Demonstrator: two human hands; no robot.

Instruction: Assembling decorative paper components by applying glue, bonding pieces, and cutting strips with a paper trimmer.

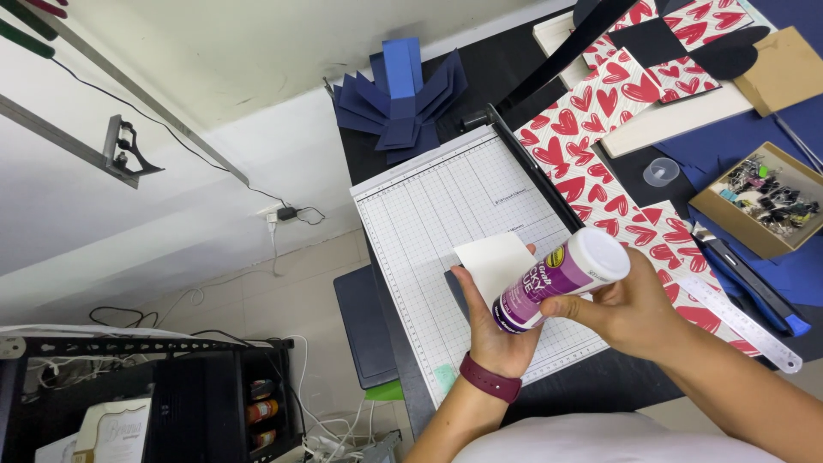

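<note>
Left hand (490, 330), a maroon band (489, 378) on its wrist, pinches one small cream card (495, 264) between thumb and fingers, holding it just above the white gridded paper trimmer (429, 214); right hand (630, 310) is closed around one glue bottle (559, 278), tilted with its white cap end up to the right and its tip at the card; the bottle's label is purple with a yellow round patch near the cap; right of the trimmer lie red-heart patterned sheets (600, 184), at least four pieces; one open brown cardboard box (765, 199) of binder clips sits at the right edge; one steel ruler (747, 324) lies near the right forearm; one folded blue paper piece (399, 99) rests at the desk's far end
</note>
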